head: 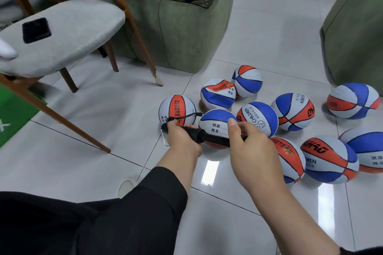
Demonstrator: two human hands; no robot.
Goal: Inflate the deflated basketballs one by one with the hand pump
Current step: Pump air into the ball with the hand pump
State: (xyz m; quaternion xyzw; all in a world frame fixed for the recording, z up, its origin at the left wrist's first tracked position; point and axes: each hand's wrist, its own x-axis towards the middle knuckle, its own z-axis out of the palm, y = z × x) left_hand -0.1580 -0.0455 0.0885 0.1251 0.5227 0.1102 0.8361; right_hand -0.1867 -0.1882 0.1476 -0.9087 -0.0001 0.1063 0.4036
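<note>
Both hands on the slim black plastic hand pump (pixel 204 135), held level in the air above the balls on the glossy pale tiled floor (pixel 269 33). Left hand (pixel 182 137) wrapped round the thicker end, near where the thin black hose (pixel 187 116) loops up and away; right hand (pixel 253 147) curled over the narrower far end, thumb raised, exact pinch hidden behind the knuckles. Probably a two-handed hold to steady the body and work or ready the handle before coupling to a ball. Long axis lying nearly flat, running from left to right and slightly downward, hose end pointing left. Hose tip hanging free just above the nearest white, blue and orange basketball with printed name lines (pixel 217 122), not seen seated in any valve. Nine or so more small white, blue and orange basketballs (pixel 294 112) clustered close on the floor, several visibly dented, so little of the inflating looks done. Grey padded wooden-legged chair (pixel 62 35) at left, green upholstered sofa (pixel 182 33) behind.
</note>
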